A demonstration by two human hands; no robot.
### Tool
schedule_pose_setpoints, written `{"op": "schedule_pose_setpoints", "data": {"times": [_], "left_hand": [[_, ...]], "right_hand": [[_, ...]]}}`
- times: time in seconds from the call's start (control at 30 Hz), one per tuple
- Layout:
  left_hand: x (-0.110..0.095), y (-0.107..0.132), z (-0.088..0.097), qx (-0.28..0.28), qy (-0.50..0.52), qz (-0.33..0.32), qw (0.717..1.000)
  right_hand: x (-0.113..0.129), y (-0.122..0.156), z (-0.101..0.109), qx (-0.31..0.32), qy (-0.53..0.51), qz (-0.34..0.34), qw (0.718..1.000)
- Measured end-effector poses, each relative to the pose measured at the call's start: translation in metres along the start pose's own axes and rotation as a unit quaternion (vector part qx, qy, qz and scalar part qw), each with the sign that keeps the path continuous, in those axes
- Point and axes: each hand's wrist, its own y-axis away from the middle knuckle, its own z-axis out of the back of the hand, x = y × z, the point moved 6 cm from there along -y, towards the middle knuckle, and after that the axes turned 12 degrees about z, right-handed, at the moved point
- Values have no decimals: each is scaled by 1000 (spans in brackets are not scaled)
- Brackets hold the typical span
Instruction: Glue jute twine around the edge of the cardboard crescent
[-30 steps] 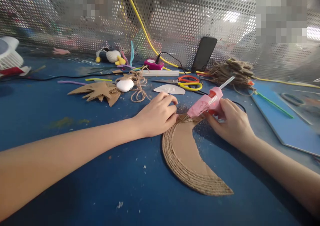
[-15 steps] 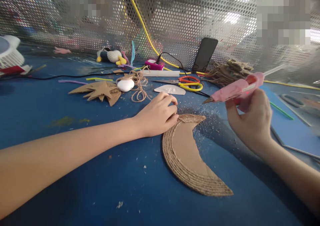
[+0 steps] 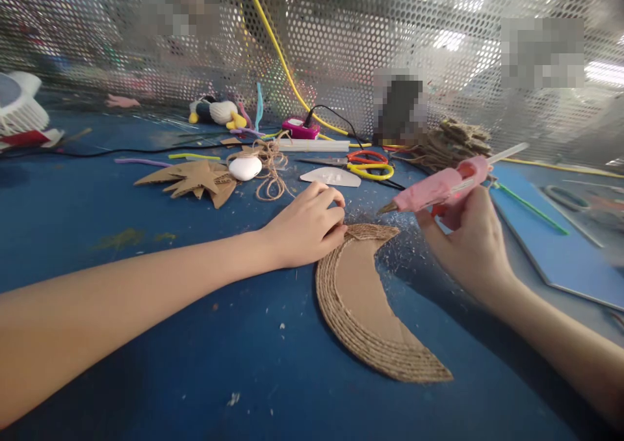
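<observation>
A brown cardboard crescent (image 3: pixel 368 298) lies on the blue table, its outer edge wrapped in rows of jute twine. My left hand (image 3: pixel 305 226) rests at the crescent's upper tip, fingers curled and pinched on the twine there. My right hand (image 3: pixel 468 239) grips a pink hot glue gun (image 3: pixel 439 187) held above the table, nozzle pointing left toward the crescent's tip and a little apart from it. A clear glue stick juts from the gun's back.
Behind lie cardboard star shapes (image 3: pixel 195 179), a white oval piece (image 3: pixel 244 166), loose twine (image 3: pixel 270 161), red and yellow scissors (image 3: pixel 368 161), a pile of jute (image 3: pixel 451 142), a blue board (image 3: pixel 560 239) at right and a perforated metal screen (image 3: pixel 341 44) along the back.
The glue gun lifted off the crescent's tip and swung up to the right, then came back left and lower. My left hand stayed pinched at the tip.
</observation>
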Motion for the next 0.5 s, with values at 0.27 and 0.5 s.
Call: {"op": "schedule_pose_setpoints", "data": {"times": [0.27, 0.5], "left_hand": [[0, -1, -2, 5, -10, 2, 1000], [0, 0, -2, 5, -12, -1, 1000]], "right_hand": [[23, 5, -11, 77, 15, 102, 992], [25, 4, -13, 87, 26, 127, 988]]}}
